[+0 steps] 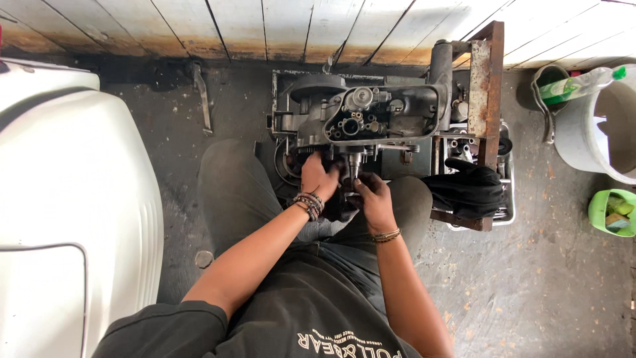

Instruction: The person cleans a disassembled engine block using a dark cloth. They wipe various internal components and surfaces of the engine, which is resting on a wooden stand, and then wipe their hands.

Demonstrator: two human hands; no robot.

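Head view looks straight down on a person seated on a stained concrete floor, knees spread, with a greasy grey engine casing standing just beyond the knees against the foot of a plank wall. Both hands work at the near edge of that casing, where a short metal shaft sticks out toward the person. The left hand, beaded bracelets on its wrist, has its fingers curled against the casing just left of the shaft; what they grip I cannot tell. The right hand, a thin bangle on the wrist, is curled shut just below the shaft's near end, fingertips pinched round some small dark part that is too hidden to make out. The two hands sit close together, almost touching. Right of the engine a rusty steel bar stands upright, and a black glove lies draped over a parts tray beside it. Farther right are a grey bucket and a small green tub. A white scooter body panel fills the left side.
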